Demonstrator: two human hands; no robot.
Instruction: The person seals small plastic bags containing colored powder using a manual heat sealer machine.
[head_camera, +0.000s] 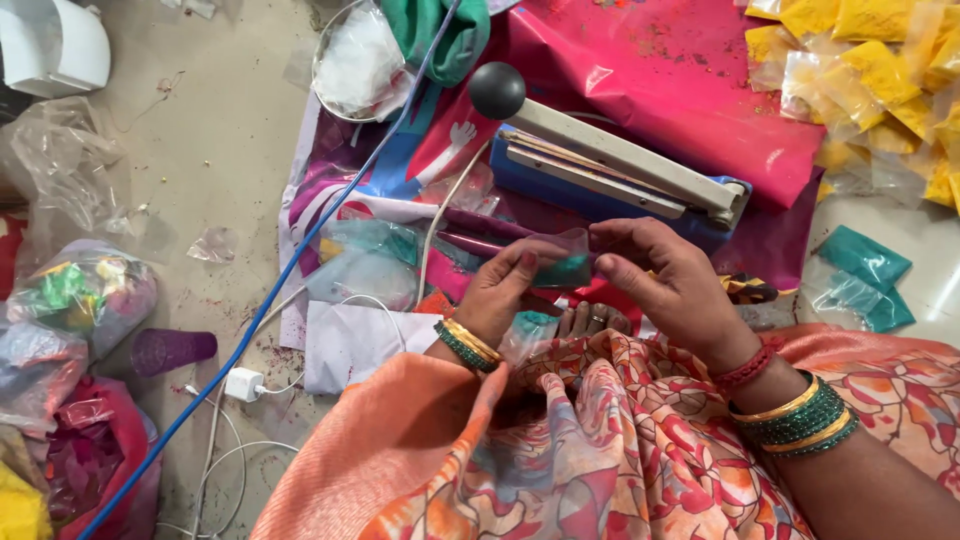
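Note:
My left hand (505, 290) and my right hand (668, 285) together pinch a small clear plastic pouch (562, 262) with teal powder in its bottom. They hold it just in front of a blue and white heat sealer (610, 170), whose lever arm with a black ball knob (497, 90) is raised. Another small pouch with teal powder (530, 330) lies in my lap under the left hand. Green and gold bangles ring both wrists.
Yellow powder pouches (870, 70) pile up at the top right, teal ones (865, 275) at the right. A metal bowl of clear bags (360, 60) sits top centre. A blue cable (270, 290), white charger (243, 384), purple cup (172, 350) and bags of coloured packets (80, 290) lie left.

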